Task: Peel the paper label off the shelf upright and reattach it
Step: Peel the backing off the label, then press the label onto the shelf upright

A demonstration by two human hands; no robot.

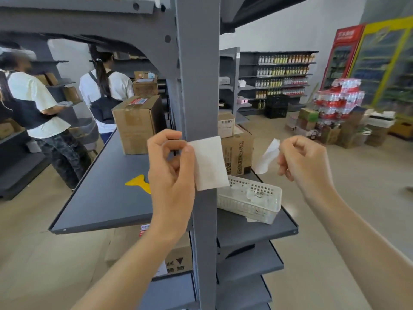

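pinching the left edge of a white paper label (pixel 210 163) between thumb and forefinger, the left hand (pixel 171 166) holds it flat against the front of the grey shelf upright (pixel 199 86), about level with the middle shelf (pixel 105 198). the label's right edge sticks out slightly past the upright. the right hand (pixel 306 162) is well off to the right, its fingers curled shut on a smaller curled white strip of paper (pixel 268 156) that hangs in the air, touching nothing else. behind the upright, a white perforated basket (pixel 252 198) sits on the right-hand shelf, beside cardboard boxes (pixel 237 153). another cardboard box (pixel 136 124) and a yellow scraper-like thing (pixel 138 183) lie on the left shelf. two people in white shirts (pixel 105 90) stand at far shelving on the left.
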